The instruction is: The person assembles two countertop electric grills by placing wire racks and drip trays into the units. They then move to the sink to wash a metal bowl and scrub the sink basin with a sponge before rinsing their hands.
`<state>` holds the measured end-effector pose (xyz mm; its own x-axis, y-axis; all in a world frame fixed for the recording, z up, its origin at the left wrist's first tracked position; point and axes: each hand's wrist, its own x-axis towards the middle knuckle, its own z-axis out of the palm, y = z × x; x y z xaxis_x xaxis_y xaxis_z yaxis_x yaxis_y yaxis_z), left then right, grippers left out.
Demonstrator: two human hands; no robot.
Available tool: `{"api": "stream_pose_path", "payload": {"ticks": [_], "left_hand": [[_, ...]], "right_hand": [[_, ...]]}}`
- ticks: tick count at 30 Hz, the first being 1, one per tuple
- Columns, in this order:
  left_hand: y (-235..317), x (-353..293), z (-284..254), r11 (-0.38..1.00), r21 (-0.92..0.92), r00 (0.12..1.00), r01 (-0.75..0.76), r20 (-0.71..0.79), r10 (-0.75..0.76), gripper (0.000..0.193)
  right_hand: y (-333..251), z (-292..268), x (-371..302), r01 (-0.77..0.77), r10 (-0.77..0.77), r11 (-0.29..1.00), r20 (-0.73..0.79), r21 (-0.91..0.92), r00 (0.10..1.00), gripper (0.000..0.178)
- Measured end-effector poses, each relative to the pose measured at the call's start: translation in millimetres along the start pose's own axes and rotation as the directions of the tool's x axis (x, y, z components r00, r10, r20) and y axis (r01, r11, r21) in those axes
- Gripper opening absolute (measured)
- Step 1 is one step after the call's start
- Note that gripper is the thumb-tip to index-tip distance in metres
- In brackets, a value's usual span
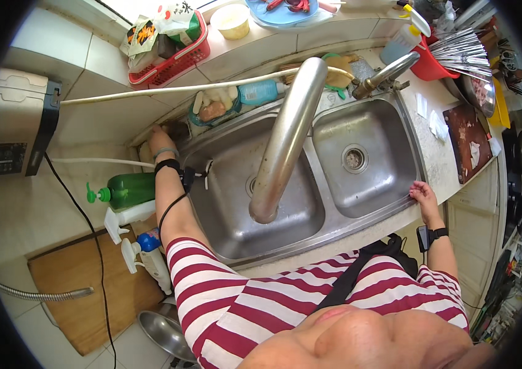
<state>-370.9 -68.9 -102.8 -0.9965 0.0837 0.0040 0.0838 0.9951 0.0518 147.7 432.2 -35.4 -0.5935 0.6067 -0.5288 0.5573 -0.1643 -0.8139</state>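
My left arm stretches to the far left corner of the double steel sink (245, 263). There my left hand (161, 140) reaches in beside a dark brownish thing (179, 131) that I cannot make out; its fingers are mostly hidden. My right hand (424, 195) rests by the sink's right front rim, fingers loosely bent and apart, with nothing in it. A thick curved steel spout (288, 141) stands over the left basin. Just beyond that basin are a basket of soap pieces (213, 104) and a blue bottle (258, 92) lying on its side.
Left of my arm are a green pump bottle (130, 189), white spray bottles (153, 261) and a wooden board (95, 289). A red basket (171, 64) stands on the ledge. At right are a faucet (387, 77), a red tub of skewers (430, 61) and a brown cutting board (470, 141).
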Motion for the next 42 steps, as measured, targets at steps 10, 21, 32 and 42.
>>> {"api": "stream_pose_path", "payload": {"ticks": [10,21,32,42], "left_hand": [[-6,-22,-36,0.979,-0.201,0.984,0.026,-0.168,-0.061,0.054],[-6,-27,-17,0.945,-0.292,0.988,0.144,0.096,-0.121,0.054],[66,-258,-96,-0.262,-0.842,0.88,0.472,0.432,0.198,0.019],[135,-315,-101,-0.656,-0.704,0.952,0.272,0.295,0.077,0.048]], "right_hand": [[-65,94,34,0.132,-0.109,0.99,0.308,-0.057,0.945,0.028],[-76,162,6,0.193,-0.093,0.976,0.606,-0.101,0.79,0.028],[-139,266,39,0.715,-0.558,0.699,0.624,-0.001,0.546,0.055],[-119,321,60,0.737,-0.516,0.673,0.669,-0.07,0.535,0.038]]}}
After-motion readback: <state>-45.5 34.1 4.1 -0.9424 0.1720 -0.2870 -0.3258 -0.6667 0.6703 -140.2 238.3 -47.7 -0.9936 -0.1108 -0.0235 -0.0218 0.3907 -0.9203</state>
